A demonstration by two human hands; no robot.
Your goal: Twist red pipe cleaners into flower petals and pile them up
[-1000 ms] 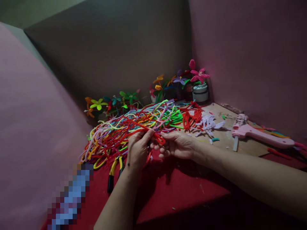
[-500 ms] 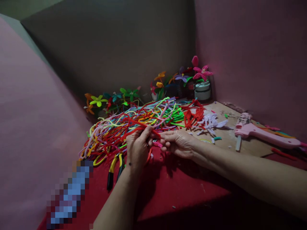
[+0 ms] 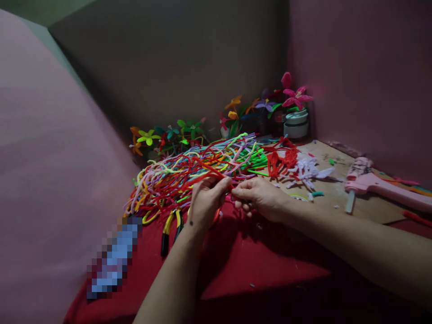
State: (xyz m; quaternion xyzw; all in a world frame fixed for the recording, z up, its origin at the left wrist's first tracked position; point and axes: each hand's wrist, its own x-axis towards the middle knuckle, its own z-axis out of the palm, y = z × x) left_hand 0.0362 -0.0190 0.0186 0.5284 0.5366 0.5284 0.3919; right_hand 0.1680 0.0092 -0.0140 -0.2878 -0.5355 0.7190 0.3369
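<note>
Near the middle of the view, my left hand (image 3: 208, 198) is closed on a red pipe cleaner (image 3: 212, 170), whose length runs up and left over the pile. Close on its right, my right hand (image 3: 258, 196) pinches the end of the same red strand between thumb and fingers. The exact end is small and partly hidden by the fingertips. Behind both hands spreads a heap of many-coloured pipe cleaners (image 3: 175, 175). Yellow-and-black pliers (image 3: 168, 229) lie just left of my left hand.
Red (image 3: 277, 164) and white fuzzy pieces (image 3: 307, 170) lie on a board (image 3: 367, 211) at the right, beside a pink glue gun (image 3: 381, 184). Fuzzy flowers (image 3: 148, 137) and a lidded pot (image 3: 296, 124) stand behind. A red cloth (image 3: 243, 270) covers the front.
The whole view has shifted, so the scene sits further right. My two hands remain close together on the red strand, with a slightly wider gap between their fingertips.
</note>
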